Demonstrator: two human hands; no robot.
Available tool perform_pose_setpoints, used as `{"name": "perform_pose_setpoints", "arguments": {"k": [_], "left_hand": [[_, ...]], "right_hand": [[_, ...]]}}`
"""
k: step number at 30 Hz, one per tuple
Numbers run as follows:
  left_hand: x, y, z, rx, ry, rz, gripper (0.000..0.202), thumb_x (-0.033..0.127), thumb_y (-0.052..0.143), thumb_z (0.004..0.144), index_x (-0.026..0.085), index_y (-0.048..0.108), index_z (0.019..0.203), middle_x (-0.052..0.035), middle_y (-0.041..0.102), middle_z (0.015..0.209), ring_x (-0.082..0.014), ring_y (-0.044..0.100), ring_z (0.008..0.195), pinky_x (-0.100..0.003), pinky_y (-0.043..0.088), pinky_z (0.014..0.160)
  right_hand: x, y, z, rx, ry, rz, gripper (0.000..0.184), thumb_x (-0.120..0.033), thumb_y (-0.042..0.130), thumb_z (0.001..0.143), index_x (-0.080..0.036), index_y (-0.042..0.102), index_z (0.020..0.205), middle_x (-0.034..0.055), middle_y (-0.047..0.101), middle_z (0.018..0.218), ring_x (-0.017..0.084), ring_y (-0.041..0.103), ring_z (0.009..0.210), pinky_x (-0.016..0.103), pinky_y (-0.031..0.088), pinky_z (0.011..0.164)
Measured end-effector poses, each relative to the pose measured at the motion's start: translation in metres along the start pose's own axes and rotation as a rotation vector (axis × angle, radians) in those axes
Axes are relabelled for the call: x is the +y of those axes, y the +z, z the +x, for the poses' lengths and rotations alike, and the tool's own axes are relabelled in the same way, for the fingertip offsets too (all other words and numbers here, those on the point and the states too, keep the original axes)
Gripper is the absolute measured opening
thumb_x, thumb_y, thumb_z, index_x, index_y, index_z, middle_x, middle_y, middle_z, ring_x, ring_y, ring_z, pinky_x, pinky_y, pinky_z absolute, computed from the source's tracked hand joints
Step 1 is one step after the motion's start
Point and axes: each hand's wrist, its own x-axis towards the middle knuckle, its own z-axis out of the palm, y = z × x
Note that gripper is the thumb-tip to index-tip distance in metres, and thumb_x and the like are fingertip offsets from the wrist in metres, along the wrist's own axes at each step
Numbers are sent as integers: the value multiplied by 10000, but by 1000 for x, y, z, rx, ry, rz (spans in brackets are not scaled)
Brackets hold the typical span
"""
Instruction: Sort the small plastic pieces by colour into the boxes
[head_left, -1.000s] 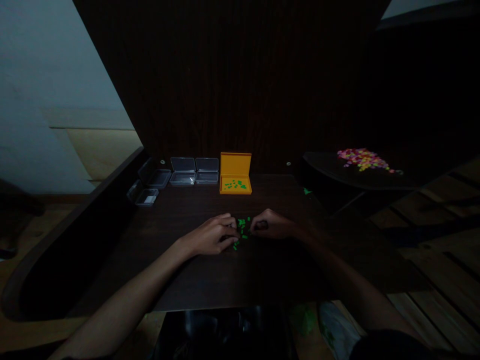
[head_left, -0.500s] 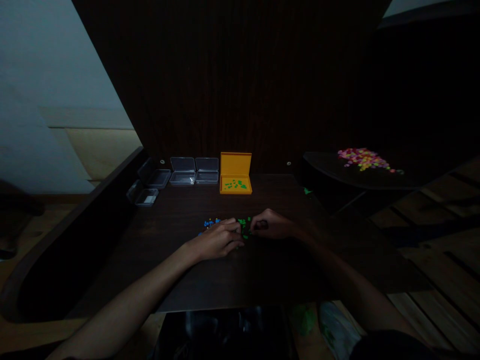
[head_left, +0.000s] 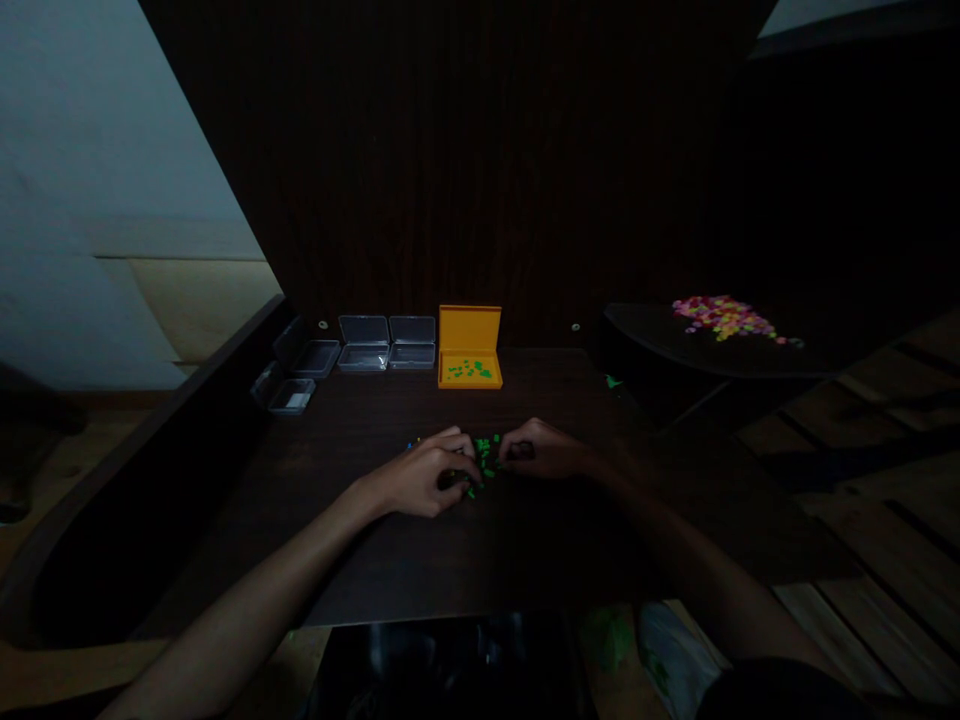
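My left hand point(head_left: 431, 474) rests low over the dark tabletop, thumb and forefinger curved apart with nothing visible between them. Its fingertips reach the left edge of a scatter of small green pieces point(head_left: 486, 458). Most of the small blue pieces point(head_left: 410, 445) are hidden behind that hand. On the other side of the green scatter, my right hand point(head_left: 536, 450) has its fingers curled together. Whatever they may hold is too small or hidden to make out. Beyond both hands an open yellow box point(head_left: 470, 326) stands with its lid up, several green pieces lying inside.
Several clear plastic boxes point(head_left: 364, 357) with raised lids line the back left of the desk point(head_left: 405, 580). A pile of pink, red and yellow bits point(head_left: 724, 316) lies on a side shelf point(head_left: 637, 325) at right. A tall dark panel point(head_left: 465, 150) closes off the back.
My left hand has drawn slightly left and its thumb has spread from the forefinger, uncovering more green pieces and covering blue ones. My right hand has hardly moved.
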Motion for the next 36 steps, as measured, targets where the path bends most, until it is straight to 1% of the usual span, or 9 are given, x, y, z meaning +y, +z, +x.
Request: {"name": "perform_pose_setpoints", "arguments": {"k": [4,9,13,18,20,22,26,31,36], "left_hand": [[0,3,-1,-57,11,32,180,151,608,801,201,707,943,-50,597,988,-201,539,998,-345,427,953],[1,4,0,-93,-23,68,309,169,615,781,202,689,1080,-65,581,1030,-224,516,1020,-364,443,936],[1,3,0,-84,-40,63,341,166,624,764,199,678,1099,-61,572,1030,-227,515,1029,-374,433,960],[-1,3,-1,-56,-33,51,291,161,636,756,202,678,1041,-49,577,1034,-221,524,1034,-373,423,979],[-1,4,-2,-56,-36,33,255,153,641,756,204,678,1003,-39,580,1035,-208,531,1026,-372,402,1007],[-2,3,-2,-57,-40,16,210,143,641,757,203,679,955,-34,582,1027,-199,531,1021,-356,408,995],[-2,4,-1,-52,-35,20,121,131,640,756,187,679,857,-34,581,985,-192,531,1000,-323,434,937],[-5,6,0,-47,-23,30,136,114,622,775,186,692,867,-29,582,950,-179,539,970,-315,431,925],[-7,5,0,-51,-6,43,163,116,594,798,184,701,899,-38,587,946,-181,540,966,-320,432,928]], "right_hand": [[0,0,0,-2,-1,-14,138,-176,589,754,-138,707,814,-15,615,647,89,494,560,197,394,565],[1,1,0,-3,13,-47,134,-204,605,755,-145,706,821,-23,593,632,91,487,559,201,389,567],[1,1,0,-2,31,-47,138,-202,602,755,-145,707,825,-22,592,635,92,487,560,202,387,569],[1,1,-1,17,-1,-56,137,-187,607,743,-148,704,833,-35,562,610,84,465,534,191,366,536],[0,2,-1,53,-44,-39,143,-202,618,746,-146,704,845,-44,531,578,80,442,506,188,354,511],[-3,5,-1,104,-91,-25,150,-232,631,756,-148,707,855,-53,501,548,79,425,481,190,348,496],[-13,16,0,189,-155,-39,155,-268,651,780,-158,726,858,-40,540,552,86,481,494,204,396,560],[-17,24,1,111,-124,-85,167,-245,660,776,-176,747,901,-12,638,635,100,546,544,219,426,616],[-15,25,2,85,-60,-161,163,-219,680,764,-205,756,908,-32,636,629,97,564,574,222,427,669]]}}
